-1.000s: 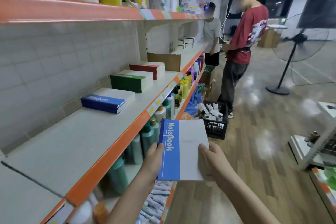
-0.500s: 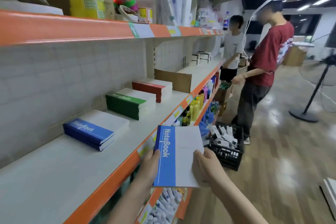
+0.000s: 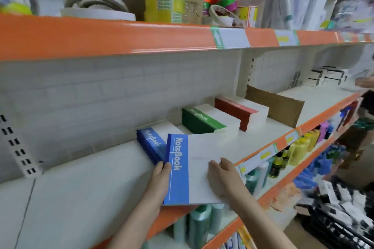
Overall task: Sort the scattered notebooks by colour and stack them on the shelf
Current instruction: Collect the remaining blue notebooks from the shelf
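Three notebook stacks point(image 3: 204, 121) (blue, green, red), one blue notebook point(image 3: 194, 170) in both hands point(image 3: 159, 184).

Only the person's two forearms and hands come into view from below. The left hand point(image 3: 159, 182) and the right hand point(image 3: 224, 178) are both bare: no gloves, no rings that I can make out. Both forearms are uncovered as far down as the bottom edge, with no sleeve or cuff showing anywhere. The wrists look plain too, though the picture is a little blurred there.
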Action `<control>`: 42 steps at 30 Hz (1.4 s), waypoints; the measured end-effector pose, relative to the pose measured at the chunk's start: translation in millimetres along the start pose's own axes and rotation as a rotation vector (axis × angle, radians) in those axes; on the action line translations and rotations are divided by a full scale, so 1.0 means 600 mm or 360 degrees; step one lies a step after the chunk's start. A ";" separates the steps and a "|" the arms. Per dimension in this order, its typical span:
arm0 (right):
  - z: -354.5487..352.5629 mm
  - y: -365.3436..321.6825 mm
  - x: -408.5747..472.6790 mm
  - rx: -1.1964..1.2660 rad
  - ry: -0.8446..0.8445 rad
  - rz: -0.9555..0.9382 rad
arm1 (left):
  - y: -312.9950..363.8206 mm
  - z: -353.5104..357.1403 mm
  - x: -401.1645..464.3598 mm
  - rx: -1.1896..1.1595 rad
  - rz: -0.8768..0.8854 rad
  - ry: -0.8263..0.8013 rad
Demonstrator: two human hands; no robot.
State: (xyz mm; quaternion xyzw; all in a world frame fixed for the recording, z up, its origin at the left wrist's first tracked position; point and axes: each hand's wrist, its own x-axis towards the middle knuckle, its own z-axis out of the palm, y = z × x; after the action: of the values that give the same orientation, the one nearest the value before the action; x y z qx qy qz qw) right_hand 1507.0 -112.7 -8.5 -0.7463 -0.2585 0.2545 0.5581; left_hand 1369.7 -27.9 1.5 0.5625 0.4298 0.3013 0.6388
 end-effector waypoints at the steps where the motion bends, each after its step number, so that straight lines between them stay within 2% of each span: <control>1: 0.008 -0.004 0.016 -0.0001 -0.0072 -0.0014 | -0.001 -0.003 0.007 -0.0019 -0.0001 0.0069; 7: 0.030 -0.021 0.101 -0.0100 -0.0465 -0.0102 | 0.006 0.003 0.027 -0.0162 -0.0008 0.0410; 17: 0.039 -0.057 0.210 -0.0356 -0.0772 -0.0340 | 0.027 0.019 0.070 -0.0044 -0.0030 0.0752; 23: 0.076 -0.082 0.280 -0.0753 -0.0735 -0.0641 | 0.033 -0.002 0.136 0.0359 0.0062 0.0962; 27: 0.103 -0.084 0.311 -0.0833 -0.0767 -0.0695 | 0.036 -0.009 0.170 0.0605 0.0056 0.1078; 32: 0.128 -0.070 0.338 -0.0837 -0.0756 -0.0665 | 0.029 -0.016 0.197 0.0776 0.0026 0.1098; 42: 0.124 -0.056 0.336 -0.0993 -0.0656 -0.0923 | 0.008 -0.022 0.221 0.1009 0.0088 0.1125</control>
State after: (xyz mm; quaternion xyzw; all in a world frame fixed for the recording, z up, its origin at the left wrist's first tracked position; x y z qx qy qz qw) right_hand 1602.3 82.8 -13.0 -0.7093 -0.6258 0.1411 0.2922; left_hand 1417.9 93.9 -21.9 0.6040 0.6764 0.3452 0.2418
